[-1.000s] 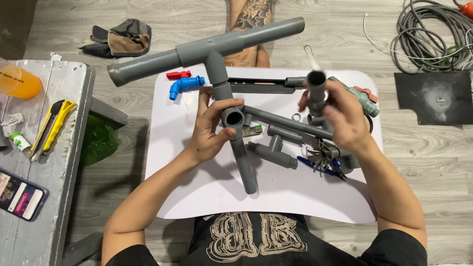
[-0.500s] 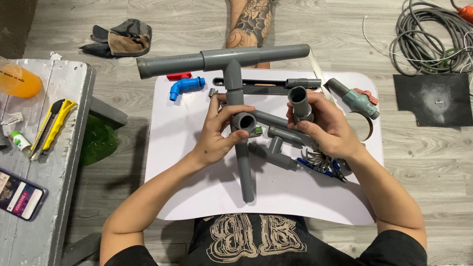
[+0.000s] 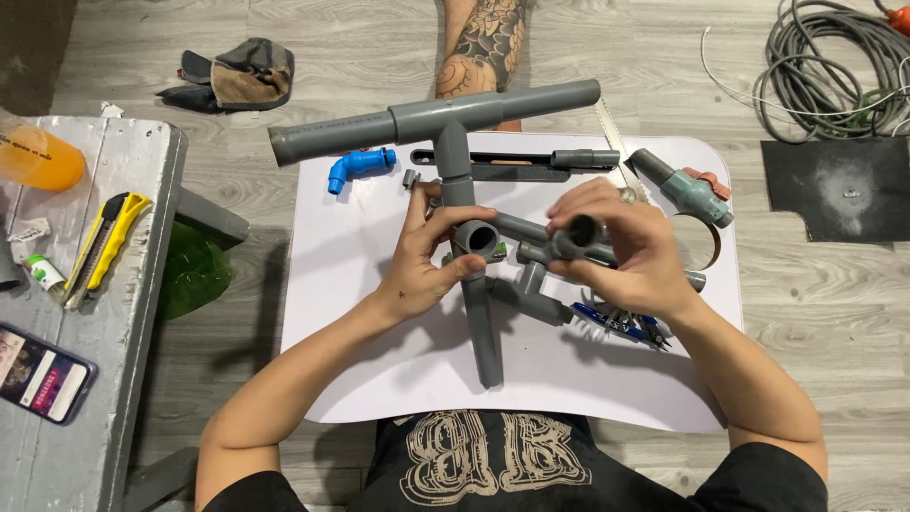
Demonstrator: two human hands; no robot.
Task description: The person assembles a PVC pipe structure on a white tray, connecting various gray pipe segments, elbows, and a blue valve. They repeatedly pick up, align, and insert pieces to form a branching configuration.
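Above a small white table [image 3: 360,332] my left hand [image 3: 427,256] grips a grey pipe assembly [image 3: 479,313] at its open tee socket [image 3: 476,237]. The assembly's long crossbar pipe [image 3: 379,126] runs across the table's far edge. My right hand [image 3: 621,246] holds a short grey pipe fitting [image 3: 580,232] with its open end facing me, close to the right of that socket. More grey pipe pieces [image 3: 536,294] lie under my right hand.
On the table lie a blue elbow fitting [image 3: 358,167], a grey valve with a red handle [image 3: 684,186], a black saw-like tool [image 3: 517,166] and blue pliers [image 3: 616,324]. A grey bench [image 3: 123,313] at left carries a yellow knife [image 3: 104,248], phone [image 3: 43,373] and orange cup [image 3: 38,156]. Coiled cable [image 3: 825,71] lies far right.
My right hand has lowered its short fitting from upright above the table and tilted it toward the tee socket held in my left hand. The long crossbar swung slightly level.
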